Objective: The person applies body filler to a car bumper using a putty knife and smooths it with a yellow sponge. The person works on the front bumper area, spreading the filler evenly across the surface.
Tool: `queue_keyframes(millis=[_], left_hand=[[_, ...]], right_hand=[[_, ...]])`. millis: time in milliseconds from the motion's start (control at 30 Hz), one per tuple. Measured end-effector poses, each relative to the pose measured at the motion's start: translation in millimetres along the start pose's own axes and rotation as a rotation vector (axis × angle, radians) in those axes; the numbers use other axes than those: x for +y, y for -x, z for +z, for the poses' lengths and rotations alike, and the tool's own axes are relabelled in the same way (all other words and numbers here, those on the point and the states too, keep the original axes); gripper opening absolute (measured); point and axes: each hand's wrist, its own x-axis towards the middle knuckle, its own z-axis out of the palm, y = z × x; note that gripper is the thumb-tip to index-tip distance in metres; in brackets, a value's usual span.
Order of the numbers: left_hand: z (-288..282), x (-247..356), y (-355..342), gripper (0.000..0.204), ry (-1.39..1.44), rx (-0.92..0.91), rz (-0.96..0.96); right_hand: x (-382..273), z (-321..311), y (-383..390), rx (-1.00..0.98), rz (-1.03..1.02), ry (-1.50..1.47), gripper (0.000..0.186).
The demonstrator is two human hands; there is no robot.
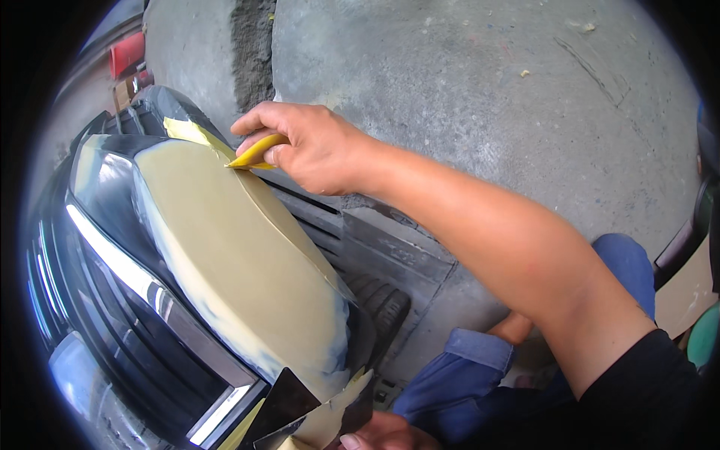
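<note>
A dark car bumper (105,161) carries a long, smooth patch of beige body filler (225,247) with whitish sanded edges. Pinched in my right hand (319,146) is a bent yellow filler spreader (259,152), its edge touching the far right rim of the patch. A pale yellow strip (191,133), perhaps tape or filler, sticks up at the patch's far end. At the lower edge, my left hand (390,433) grips a dark mixing board (283,403) smeared with filler (330,420). That hand is partly cut off by the frame.
Bright chrome trim (120,247) runs along the bumper's left side. Rough concrete floor (465,82) lies beyond and to the right. A red cylindrical object (127,54) stands at the far left. My bent knee in blue jeans (469,367) is close at lower right.
</note>
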Motion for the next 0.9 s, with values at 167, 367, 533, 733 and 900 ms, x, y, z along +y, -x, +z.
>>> queue_keyframes(millis=[167, 367, 533, 733, 900], left_hand=[[0, 0, 0, 0.060, -0.003, 0.029, -0.056], [6, 11, 0, 0.061, -0.055, 0.046, -0.125], [-17, -4, 2, 0.054, 0.118, -0.081, 0.080], [-12, 3, 5, 0.054, 0.149, -0.007, 0.006], [-4, 13, 1, 0.058, 0.182, -0.042, -0.124]], right_hand=[[13, 6, 37, -0.048, -0.042, 0.069, 0.042], [24, 14, 98, -0.107, 0.072, 0.040, 0.047], [37, 26, 151, -0.120, 0.120, 0.044, 0.049], [37, 37, 195, -0.132, 0.206, 0.018, 0.048], [23, 15, 203, -0.248, 0.413, -0.165, 0.044]])
